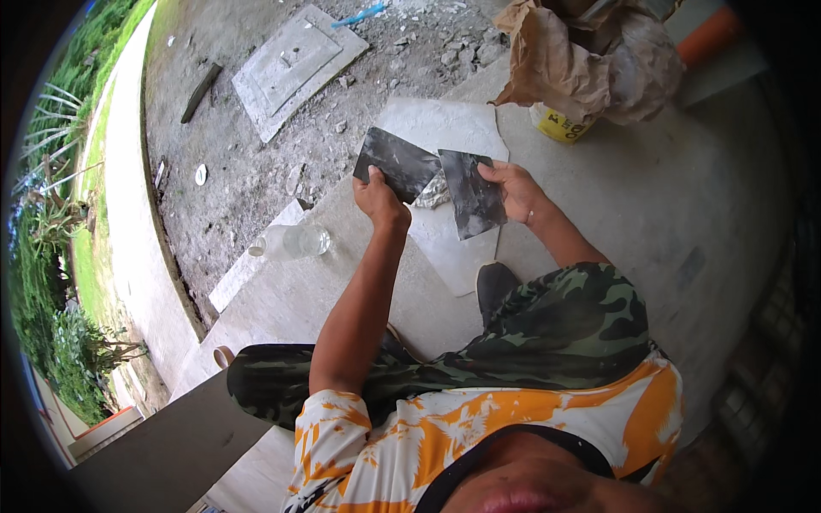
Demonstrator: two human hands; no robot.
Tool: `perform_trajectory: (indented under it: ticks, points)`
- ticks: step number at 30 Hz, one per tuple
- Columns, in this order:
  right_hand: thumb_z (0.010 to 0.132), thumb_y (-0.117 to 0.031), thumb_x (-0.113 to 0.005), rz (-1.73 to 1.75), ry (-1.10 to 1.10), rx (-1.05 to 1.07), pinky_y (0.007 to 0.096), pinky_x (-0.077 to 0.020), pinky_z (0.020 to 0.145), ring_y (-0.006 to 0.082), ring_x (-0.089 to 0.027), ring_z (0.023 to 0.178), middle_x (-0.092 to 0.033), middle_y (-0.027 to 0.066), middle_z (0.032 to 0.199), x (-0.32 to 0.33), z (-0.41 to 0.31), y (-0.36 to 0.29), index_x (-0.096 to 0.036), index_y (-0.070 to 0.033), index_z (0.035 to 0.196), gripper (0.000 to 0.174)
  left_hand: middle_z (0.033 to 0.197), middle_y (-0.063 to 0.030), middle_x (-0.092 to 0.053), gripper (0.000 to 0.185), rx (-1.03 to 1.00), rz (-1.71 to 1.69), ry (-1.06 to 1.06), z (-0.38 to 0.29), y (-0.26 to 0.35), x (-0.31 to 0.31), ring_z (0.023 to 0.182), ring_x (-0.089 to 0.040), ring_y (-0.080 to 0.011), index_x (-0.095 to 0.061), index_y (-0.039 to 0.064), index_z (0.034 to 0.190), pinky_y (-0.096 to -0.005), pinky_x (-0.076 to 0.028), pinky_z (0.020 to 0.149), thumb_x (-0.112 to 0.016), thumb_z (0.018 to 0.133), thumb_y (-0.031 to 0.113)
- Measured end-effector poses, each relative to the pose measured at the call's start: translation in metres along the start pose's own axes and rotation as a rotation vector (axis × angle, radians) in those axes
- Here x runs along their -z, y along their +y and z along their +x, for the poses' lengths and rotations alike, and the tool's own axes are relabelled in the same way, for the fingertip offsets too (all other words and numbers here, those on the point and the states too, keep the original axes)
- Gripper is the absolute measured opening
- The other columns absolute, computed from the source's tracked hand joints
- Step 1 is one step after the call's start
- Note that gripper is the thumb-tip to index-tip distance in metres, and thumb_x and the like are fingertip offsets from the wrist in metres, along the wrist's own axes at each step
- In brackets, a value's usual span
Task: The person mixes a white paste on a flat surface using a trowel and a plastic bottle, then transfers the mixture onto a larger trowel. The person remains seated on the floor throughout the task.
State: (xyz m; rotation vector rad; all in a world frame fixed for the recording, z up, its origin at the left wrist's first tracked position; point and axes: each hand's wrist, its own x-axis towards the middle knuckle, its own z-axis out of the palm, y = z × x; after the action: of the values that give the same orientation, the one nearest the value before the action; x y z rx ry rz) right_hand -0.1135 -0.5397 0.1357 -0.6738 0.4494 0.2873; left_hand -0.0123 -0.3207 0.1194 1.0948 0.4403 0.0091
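Note:
My left hand (385,202) grips a dark, flat rectangular sheet (397,163) by its lower edge, thumb on top. In my right hand (516,192) is a second dark sheet (473,199), held at its right side. Both sheets carry whitish-grey smears; whether they are stiff plastic or another material I cannot tell. Their near edges almost meet. Partly hidden between them is a rough grey-white lump (433,193). Below lies a pale, thin sheet (442,118) on the concrete floor, largely covered by my hands and the dark sheets.
A clear bottle (292,242) lies left of my left forearm. Up right, a crumpled brown paper bag (564,70) tops a yellow container (561,126) bearing writing. Rubble (449,58) and a square concrete slab (301,67) lie beyond the floor's edge. My shoe (494,288) is close by.

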Motion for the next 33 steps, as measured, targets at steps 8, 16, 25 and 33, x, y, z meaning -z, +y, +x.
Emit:
perform_trajectory:
  ticks: [8,16,25,33]
  points:
    - [0.097,-0.008,-0.068,0.145,0.484,0.167,0.0385,-0.0573,0.081,0.0231,-0.069,0.087,-0.069,0.0105,0.101,0.042,0.045,0.004,-0.065,0.003,0.109,0.016,0.107,-0.0065,-0.069,0.013,0.152,-0.096,-0.236,-0.023,0.010,0.017,0.090,-0.067,-0.0160,-0.061,0.005,0.117,-0.0332,-0.056,0.083,-0.054,0.108,0.011]
    - [0.088,0.005,-0.070,-1.381,-0.099,1.282,0.0359,-0.0557,0.083,0.0278,-0.069,0.095,-0.072,0.0124,0.103,-0.043,-0.017,-0.010,-0.073,-0.006,0.109,0.025,0.089,0.0035,-0.062,0.011,-0.243,0.264,-0.409,-0.023,0.050,0.002,0.075,-0.051,-0.0050,-0.063,0.006,0.102,-0.0218,-0.042,0.067,-0.059,0.106,0.015]
    - [0.089,0.006,-0.068,-0.873,-0.263,1.343,0.0468,-0.0517,0.103,0.0318,-0.066,0.111,-0.070,0.0122,0.117,-0.069,-0.028,0.004,-0.070,-0.005,0.118,0.031,0.094,-0.0068,-0.066,0.007,0.008,-0.059,-0.078,-0.016,0.034,0.010,0.080,-0.066,-0.0150,-0.056,0.003,0.106,-0.0327,-0.058,0.071,-0.051,0.105,0.009]
    - [0.076,0.014,-0.060,-1.511,-0.120,1.182,0.0438,-0.0556,0.088,0.0356,-0.064,0.103,-0.069,0.0128,0.109,-0.026,-0.014,-0.008,-0.074,-0.004,0.117,0.046,0.105,-0.0120,-0.066,0.018,0.148,-0.158,-0.157,-0.032,0.050,0.010,0.091,-0.069,-0.0235,-0.055,0.000,0.119,-0.0397,-0.059,0.083,-0.050,0.106,0.011]
